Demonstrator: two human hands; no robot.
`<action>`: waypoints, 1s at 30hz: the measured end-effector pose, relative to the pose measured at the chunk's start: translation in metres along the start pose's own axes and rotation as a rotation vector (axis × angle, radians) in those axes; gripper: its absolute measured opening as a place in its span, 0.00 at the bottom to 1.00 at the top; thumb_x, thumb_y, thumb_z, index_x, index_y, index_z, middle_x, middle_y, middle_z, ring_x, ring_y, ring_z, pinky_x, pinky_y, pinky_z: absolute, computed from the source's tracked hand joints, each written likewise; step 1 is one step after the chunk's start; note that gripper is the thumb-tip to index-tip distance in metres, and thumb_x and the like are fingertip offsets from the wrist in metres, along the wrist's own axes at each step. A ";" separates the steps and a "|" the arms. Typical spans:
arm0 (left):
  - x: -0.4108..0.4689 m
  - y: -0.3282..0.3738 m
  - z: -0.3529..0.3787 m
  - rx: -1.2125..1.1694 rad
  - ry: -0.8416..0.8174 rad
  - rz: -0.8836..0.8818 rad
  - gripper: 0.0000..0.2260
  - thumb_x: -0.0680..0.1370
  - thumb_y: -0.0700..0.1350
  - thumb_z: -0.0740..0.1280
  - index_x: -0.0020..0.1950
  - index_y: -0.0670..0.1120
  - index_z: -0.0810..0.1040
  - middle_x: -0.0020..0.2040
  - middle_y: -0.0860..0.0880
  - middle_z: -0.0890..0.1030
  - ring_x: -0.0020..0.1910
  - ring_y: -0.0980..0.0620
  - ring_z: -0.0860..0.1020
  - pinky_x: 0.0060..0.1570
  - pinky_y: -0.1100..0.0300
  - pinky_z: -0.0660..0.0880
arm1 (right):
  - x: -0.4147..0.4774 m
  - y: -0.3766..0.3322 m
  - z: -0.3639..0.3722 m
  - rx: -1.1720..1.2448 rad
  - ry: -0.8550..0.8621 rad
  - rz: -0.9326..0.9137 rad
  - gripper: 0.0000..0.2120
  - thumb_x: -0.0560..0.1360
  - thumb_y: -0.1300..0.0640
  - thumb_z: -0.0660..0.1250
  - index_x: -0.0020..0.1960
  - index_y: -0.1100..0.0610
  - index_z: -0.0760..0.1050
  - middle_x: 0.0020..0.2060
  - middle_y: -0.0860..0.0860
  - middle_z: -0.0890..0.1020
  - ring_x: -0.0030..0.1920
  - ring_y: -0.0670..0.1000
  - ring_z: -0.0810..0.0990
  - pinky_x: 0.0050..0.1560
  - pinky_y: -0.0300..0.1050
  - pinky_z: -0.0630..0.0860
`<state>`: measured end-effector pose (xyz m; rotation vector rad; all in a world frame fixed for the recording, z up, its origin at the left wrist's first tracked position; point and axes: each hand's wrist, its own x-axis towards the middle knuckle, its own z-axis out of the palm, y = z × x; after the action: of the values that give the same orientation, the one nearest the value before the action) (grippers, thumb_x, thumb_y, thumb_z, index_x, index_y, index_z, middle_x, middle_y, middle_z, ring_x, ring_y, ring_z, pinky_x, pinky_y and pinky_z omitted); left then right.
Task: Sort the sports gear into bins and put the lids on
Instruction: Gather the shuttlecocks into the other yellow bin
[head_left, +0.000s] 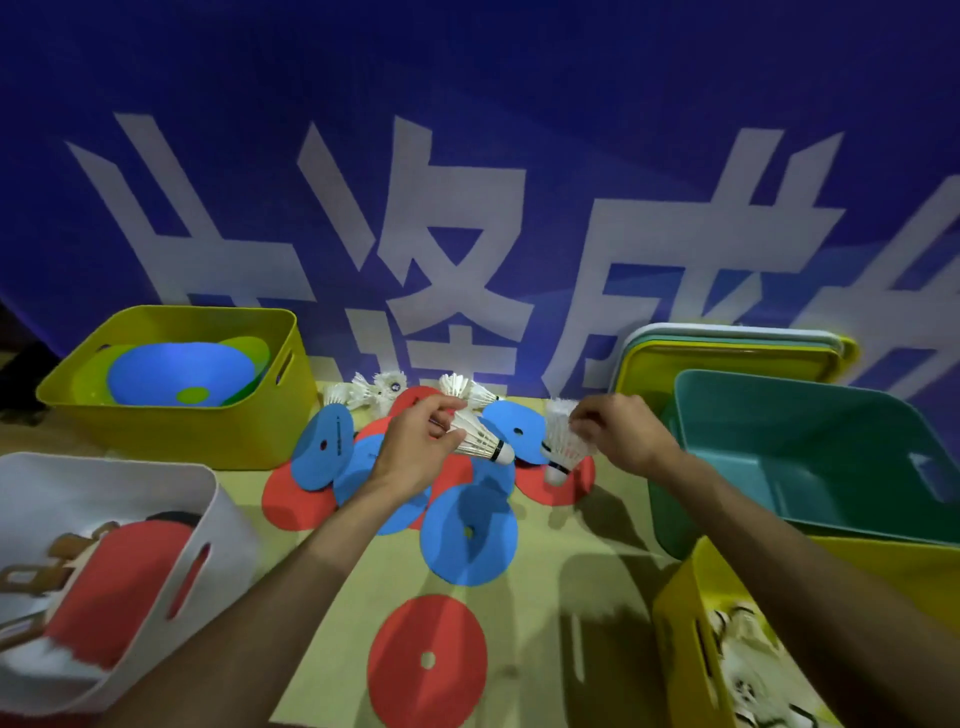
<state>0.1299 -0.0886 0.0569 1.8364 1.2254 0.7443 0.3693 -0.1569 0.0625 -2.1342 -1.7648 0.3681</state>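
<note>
My left hand (415, 447) grips a white shuttlecock (485, 441) by its feathers, cork pointing right. My right hand (618, 436) pinches another white shuttlecock (558, 447) by its feathers, cork hanging down. Both are held above a heap of flat blue discs (467, 535) and red discs (428, 660) on the table. Several loose shuttlecocks (374, 389) lie behind the heap. A yellow bin (680, 623) at the near right holds shuttlecocks. The far-left yellow bin (171, 421) holds blue and green discs.
A white bin (208, 499) at the near left holds paddles with red faces. An empty teal bin (670, 499) stands at the right, with stacked lids (727, 343) leaning behind it. A blue banner with white characters (467, 208) closes off the back.
</note>
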 end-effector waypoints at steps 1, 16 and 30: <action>-0.006 0.006 0.009 -0.019 0.002 -0.006 0.14 0.74 0.34 0.69 0.57 0.47 0.79 0.40 0.51 0.73 0.34 0.58 0.71 0.36 0.75 0.70 | -0.005 0.005 -0.004 0.058 0.007 0.016 0.07 0.76 0.59 0.65 0.50 0.58 0.82 0.46 0.53 0.84 0.44 0.52 0.80 0.45 0.41 0.71; -0.076 0.129 0.129 -0.220 -0.206 0.130 0.15 0.74 0.34 0.69 0.51 0.53 0.78 0.40 0.52 0.73 0.37 0.53 0.72 0.44 0.60 0.74 | -0.146 0.118 -0.114 0.300 0.001 0.028 0.04 0.76 0.59 0.66 0.46 0.56 0.80 0.37 0.49 0.82 0.36 0.46 0.79 0.41 0.43 0.76; -0.130 0.142 0.226 -0.018 -0.649 0.205 0.13 0.73 0.35 0.71 0.54 0.50 0.79 0.41 0.49 0.74 0.39 0.50 0.74 0.48 0.45 0.79 | -0.252 0.190 -0.097 0.292 -0.071 0.280 0.04 0.76 0.57 0.67 0.46 0.55 0.80 0.33 0.44 0.79 0.33 0.43 0.78 0.38 0.41 0.76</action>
<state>0.3320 -0.3063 0.0564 1.9838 0.6145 0.2181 0.5301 -0.4454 0.0656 -2.1731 -1.3470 0.7338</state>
